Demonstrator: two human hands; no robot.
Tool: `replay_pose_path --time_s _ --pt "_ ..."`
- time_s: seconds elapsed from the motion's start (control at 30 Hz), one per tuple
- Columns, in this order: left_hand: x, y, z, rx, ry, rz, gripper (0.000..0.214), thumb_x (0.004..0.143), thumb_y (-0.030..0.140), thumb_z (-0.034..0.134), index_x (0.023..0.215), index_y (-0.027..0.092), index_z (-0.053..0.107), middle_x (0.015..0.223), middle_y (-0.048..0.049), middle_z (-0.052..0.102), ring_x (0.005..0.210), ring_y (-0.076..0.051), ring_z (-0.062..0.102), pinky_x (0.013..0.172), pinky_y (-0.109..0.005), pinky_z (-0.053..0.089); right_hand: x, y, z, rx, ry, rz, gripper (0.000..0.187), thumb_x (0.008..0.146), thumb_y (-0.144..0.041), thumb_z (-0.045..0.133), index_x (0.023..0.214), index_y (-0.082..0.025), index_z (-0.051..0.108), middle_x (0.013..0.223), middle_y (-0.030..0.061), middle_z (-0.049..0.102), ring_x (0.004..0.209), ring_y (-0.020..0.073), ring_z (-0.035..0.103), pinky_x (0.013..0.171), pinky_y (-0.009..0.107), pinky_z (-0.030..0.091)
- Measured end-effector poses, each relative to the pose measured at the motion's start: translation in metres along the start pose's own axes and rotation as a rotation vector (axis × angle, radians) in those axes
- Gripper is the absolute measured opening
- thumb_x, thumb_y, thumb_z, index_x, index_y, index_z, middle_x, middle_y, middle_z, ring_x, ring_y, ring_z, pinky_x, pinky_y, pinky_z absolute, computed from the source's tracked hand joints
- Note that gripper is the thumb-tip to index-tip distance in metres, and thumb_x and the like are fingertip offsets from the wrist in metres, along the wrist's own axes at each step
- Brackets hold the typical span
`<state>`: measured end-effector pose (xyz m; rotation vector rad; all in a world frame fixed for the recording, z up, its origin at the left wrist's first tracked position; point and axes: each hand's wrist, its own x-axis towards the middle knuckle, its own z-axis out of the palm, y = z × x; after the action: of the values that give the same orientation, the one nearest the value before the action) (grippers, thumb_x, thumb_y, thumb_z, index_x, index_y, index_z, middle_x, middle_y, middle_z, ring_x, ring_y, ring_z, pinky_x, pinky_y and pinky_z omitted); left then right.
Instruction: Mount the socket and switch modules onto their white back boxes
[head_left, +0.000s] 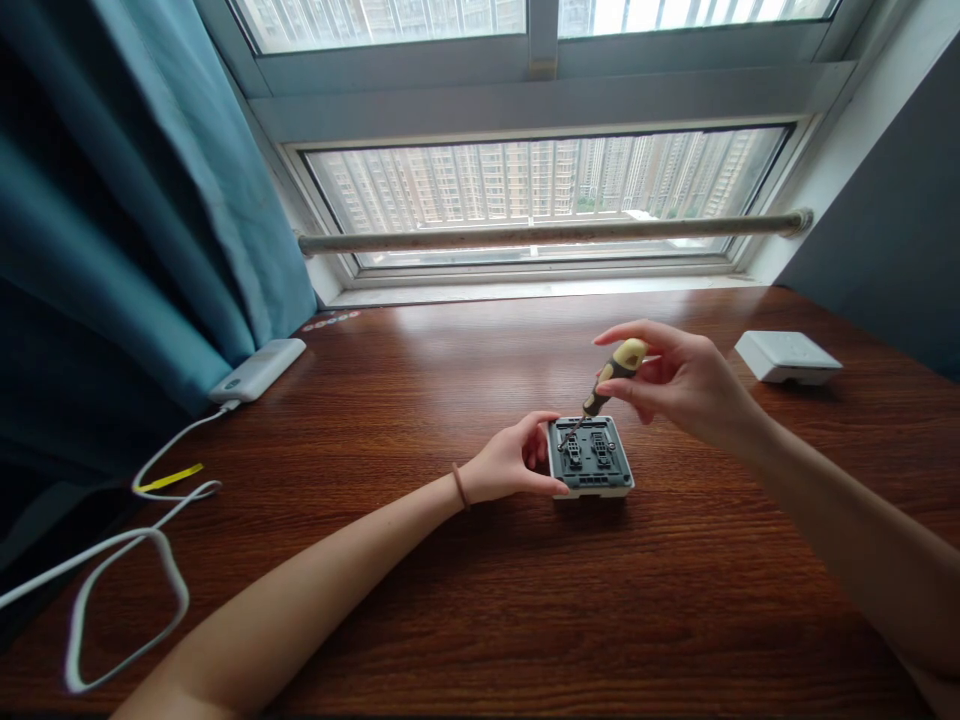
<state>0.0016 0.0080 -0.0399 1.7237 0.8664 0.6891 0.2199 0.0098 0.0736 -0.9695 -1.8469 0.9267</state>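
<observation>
A square wall switch (589, 468) with a white rim and a dark grey inner face lies on the wooden table. My left hand (517, 460) grips its left side, thumb at the near edge and fingers at the far edge. In my right hand (667, 375) is a screwdriver (616, 375) with a yellow and dark grey handle, held between thumb and fingers. The screwdriver tilts down to the left, and its tip is at the screw (561, 447) on the switch's left side. Another screw (611, 446) shows on the right side.
A white switch box (789, 356) sits at the right on the table (450, 620). At the left, a white power strip (259, 370) trails a looped white cable (180, 590) with a yellow tag (171, 478). A blue curtain (180, 200) hangs there. A window with a rail (555, 235) lies beyond.
</observation>
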Motion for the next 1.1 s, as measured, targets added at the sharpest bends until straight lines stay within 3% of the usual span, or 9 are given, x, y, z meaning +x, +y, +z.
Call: replay_pose_path --time_s 0.13,0.23,0.4,0.53,0.63,0.77,0.97,1.03,1.1 --pt "0.0 0.0 -0.001 0.015 -0.008 0.001 0.083 0.058 0.031 0.08 0.128 0.02 0.037 0.076 0.0032 0.046 0.068 -0.01 0.044 0.058 -0.021 0.036 -0.003 0.008 0.015 -0.166 0.283 -0.05 0.029 0.07 -0.036 0.069 0.063 -0.02 0.045 0.051 -0.0061 0.046 0.04 0.0052 0.042 0.033 0.019 0.034" --pt "0.0 0.001 -0.001 0.026 -0.018 0.001 0.082 0.059 0.031 0.08 0.128 0.019 0.037 0.075 0.0035 0.046 0.067 -0.01 0.044 0.058 -0.021 0.036 -0.001 0.012 0.019 -0.136 0.32 -0.051 0.024 0.073 -0.036 0.066 0.069 -0.019 0.048 0.057 -0.004 0.052 0.044 0.0063 0.047 0.037 0.02 0.04" --pt "0.0 0.0 -0.001 0.06 0.002 0.007 0.083 0.058 0.034 0.08 0.128 0.02 0.039 0.074 0.0035 0.047 0.067 -0.01 0.044 0.057 -0.021 0.034 0.004 0.009 0.011 0.206 0.025 0.02 0.032 0.076 -0.031 0.065 0.101 -0.019 0.049 0.074 -0.0015 0.061 0.039 0.0033 0.047 0.033 0.018 0.04" --pt "0.0 0.0 0.0 0.041 0.003 0.005 0.082 0.058 0.035 0.08 0.127 0.02 0.039 0.073 0.0037 0.047 0.067 -0.01 0.044 0.057 -0.021 0.033 0.005 0.004 -0.003 0.309 -0.249 0.054 0.048 0.08 -0.026 0.06 0.122 -0.02 0.038 0.094 0.0047 0.062 0.062 0.0104 0.064 0.059 0.027 0.056" --pt "0.0 0.002 0.001 0.018 -0.002 0.002 0.081 0.058 0.034 0.08 0.127 0.021 0.039 0.072 0.0047 0.046 0.065 -0.009 0.043 0.056 -0.021 0.032 0.004 0.002 -0.009 0.31 -0.328 0.031 0.05 0.083 -0.024 0.057 0.128 -0.022 0.034 0.1 0.0061 0.062 0.072 0.0141 0.066 0.069 0.033 0.057" --pt "0.0 0.002 0.001 0.002 -0.011 -0.001 0.081 0.058 0.034 0.08 0.127 0.021 0.039 0.072 0.0053 0.043 0.065 -0.008 0.042 0.056 -0.02 0.032 0.002 0.001 -0.002 0.135 -0.145 -0.03 0.031 0.076 -0.026 0.066 0.101 -0.019 0.05 0.084 0.0023 0.065 0.063 0.013 0.064 0.055 0.027 0.055" --pt "0.0 0.001 0.0 0.026 -0.01 -0.01 0.082 0.059 0.032 0.08 0.128 0.02 0.037 0.075 0.0036 0.047 0.067 -0.01 0.045 0.058 -0.021 0.035 0.001 0.012 0.016 -0.351 0.407 -0.101 0.033 0.066 -0.036 0.072 0.066 -0.02 0.042 0.052 -0.0047 0.054 0.041 0.0082 0.048 0.038 0.023 0.04" --pt "0.0 0.001 0.0 0.019 -0.015 -0.008 0.081 0.059 0.031 0.079 0.128 0.02 0.037 0.075 0.0035 0.048 0.067 -0.009 0.045 0.057 -0.021 0.035 0.001 0.017 0.02 -0.402 0.461 -0.153 0.029 0.067 -0.036 0.071 0.068 -0.019 0.047 0.059 -0.0026 0.058 0.044 0.0084 0.048 0.041 0.025 0.042" --pt "0.0 0.0 0.0 0.024 -0.017 -0.006 0.081 0.06 0.031 0.079 0.128 0.02 0.037 0.076 0.0034 0.048 0.067 -0.01 0.045 0.058 -0.021 0.036 0.001 0.02 0.022 -0.311 0.39 -0.187 0.025 0.072 -0.033 0.067 0.087 -0.019 0.054 0.079 0.0012 0.066 0.047 0.0082 0.052 0.043 0.025 0.045"
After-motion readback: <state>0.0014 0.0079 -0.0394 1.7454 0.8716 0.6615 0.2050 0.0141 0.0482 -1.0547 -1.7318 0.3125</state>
